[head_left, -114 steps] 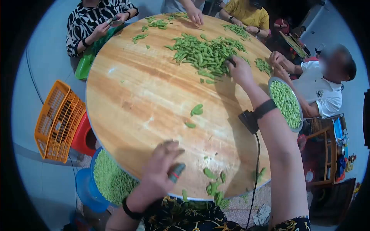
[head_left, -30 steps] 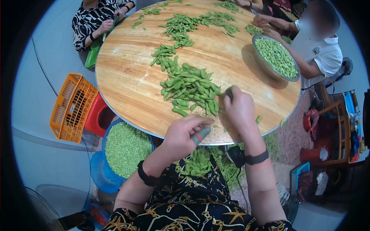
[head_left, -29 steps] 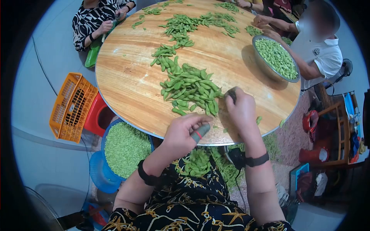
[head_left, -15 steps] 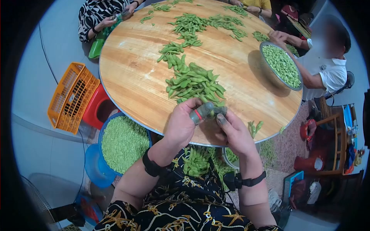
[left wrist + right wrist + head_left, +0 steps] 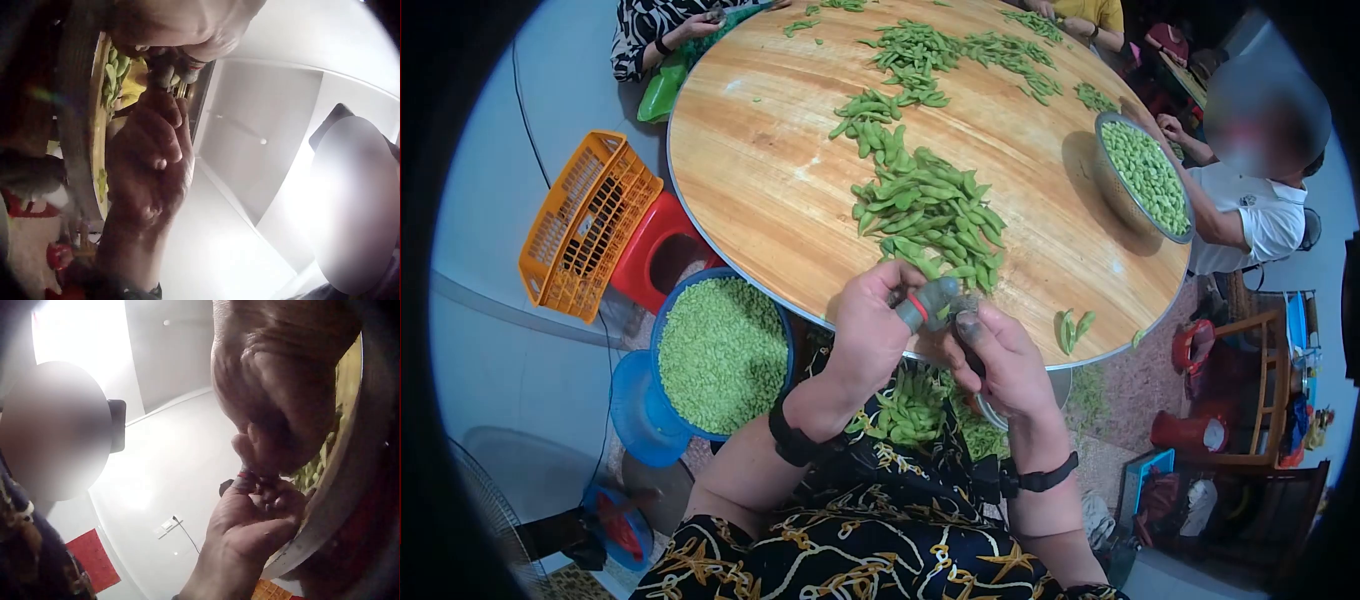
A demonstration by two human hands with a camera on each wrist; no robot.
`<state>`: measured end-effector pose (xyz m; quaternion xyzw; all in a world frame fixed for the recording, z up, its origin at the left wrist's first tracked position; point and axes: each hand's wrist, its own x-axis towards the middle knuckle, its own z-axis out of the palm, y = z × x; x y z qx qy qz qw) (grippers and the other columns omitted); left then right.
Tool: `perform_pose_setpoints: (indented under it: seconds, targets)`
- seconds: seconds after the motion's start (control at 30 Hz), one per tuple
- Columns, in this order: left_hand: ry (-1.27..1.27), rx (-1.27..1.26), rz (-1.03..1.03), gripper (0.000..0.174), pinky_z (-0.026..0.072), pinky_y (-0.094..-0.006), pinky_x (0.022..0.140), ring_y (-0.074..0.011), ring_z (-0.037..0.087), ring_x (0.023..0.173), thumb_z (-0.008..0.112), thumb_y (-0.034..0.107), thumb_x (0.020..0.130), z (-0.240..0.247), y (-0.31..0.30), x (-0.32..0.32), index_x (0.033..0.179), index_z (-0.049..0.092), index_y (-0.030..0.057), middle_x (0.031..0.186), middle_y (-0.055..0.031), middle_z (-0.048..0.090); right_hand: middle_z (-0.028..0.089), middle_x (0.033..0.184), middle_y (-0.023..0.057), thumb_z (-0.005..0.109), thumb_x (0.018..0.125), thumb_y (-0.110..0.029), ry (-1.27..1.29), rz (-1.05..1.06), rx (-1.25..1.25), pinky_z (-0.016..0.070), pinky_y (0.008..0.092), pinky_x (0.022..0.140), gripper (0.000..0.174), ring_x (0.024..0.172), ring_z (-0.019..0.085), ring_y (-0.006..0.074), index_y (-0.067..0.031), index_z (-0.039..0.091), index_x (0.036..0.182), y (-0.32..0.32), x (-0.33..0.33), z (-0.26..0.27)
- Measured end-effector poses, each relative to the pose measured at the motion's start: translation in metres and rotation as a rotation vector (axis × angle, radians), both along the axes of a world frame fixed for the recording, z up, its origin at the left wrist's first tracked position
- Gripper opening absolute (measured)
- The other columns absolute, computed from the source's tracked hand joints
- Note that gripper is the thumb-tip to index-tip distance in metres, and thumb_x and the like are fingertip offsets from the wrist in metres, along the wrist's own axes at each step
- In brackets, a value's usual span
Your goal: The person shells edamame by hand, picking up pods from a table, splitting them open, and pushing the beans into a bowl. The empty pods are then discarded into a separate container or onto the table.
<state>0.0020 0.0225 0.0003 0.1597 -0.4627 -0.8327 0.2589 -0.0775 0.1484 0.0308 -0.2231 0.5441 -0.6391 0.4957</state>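
Both hands meet over the table's near edge in the head view. The left hand, its thumb in a grey-green cover with a red band, pinches a green pod. Against the pod's other side, the right hand curls its dark-covered thumb and fingers; most of the pod is hidden. Just beyond the hands lies a pile of green pods. The left wrist view shows the left hand above the right hand; the right wrist view shows the right hand above the left hand.
A metal bowl of shelled beans stands on the round table's right side. A blue tub of beans, a red stool and an orange crate are at left. Pods lie on the lap. Other people sit around.
Pods from the far pile now lie near the hands. Since one second ago the right hand has left the pile's right side and come against the left hand. The head view has shifted.
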Motion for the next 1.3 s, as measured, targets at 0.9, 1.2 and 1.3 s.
perform_pose_setpoints:
  seconds: [0.9,1.2,1.3]
  targets:
    - [-0.142,-0.501,-0.242,0.031,0.0442,-0.0214,0.054,-0.0077,0.053,0.059,0.059,0.006,0.083,0.016,-0.001,0.007,0.114,0.056,0.0016,0.075,-0.0021,0.058,0.057,0.074,0.0002,0.06,0.083,-0.007,0.621,-0.241,0.05,0.0417,0.019,0.061,0.012,0.067,0.049,0.0039,0.0024,0.06,0.091,0.008,-0.012,0.002]
    - [-0.148,-0.81,-0.4,0.04,0.0477,-0.0308,0.065,-0.0265,0.06,0.076,0.059,-0.003,0.074,0.021,-0.011,0.009,0.114,0.055,0.0002,0.09,-0.0173,0.06,0.056,0.064,-0.0005,0.061,0.081,-0.007,0.974,-0.32,0.001,0.042,0.0213,0.051,0.011,0.058,0.049,0.0048,0.0025,0.058,0.085,0.011,-0.011,-0.021]
    - [-0.06,-0.644,-0.364,0.043,0.0423,-0.0235,0.058,-0.0089,0.049,0.063,0.062,0.0,0.075,0.026,-0.003,0.008,0.117,0.055,0.0037,0.071,-0.0058,0.05,0.057,0.065,0.0004,0.061,0.082,-0.007,0.411,-0.284,0.003,0.0433,0.0211,0.052,0.01,0.059,0.051,0.0044,0.0016,0.058,0.086,0.012,-0.008,-0.002]
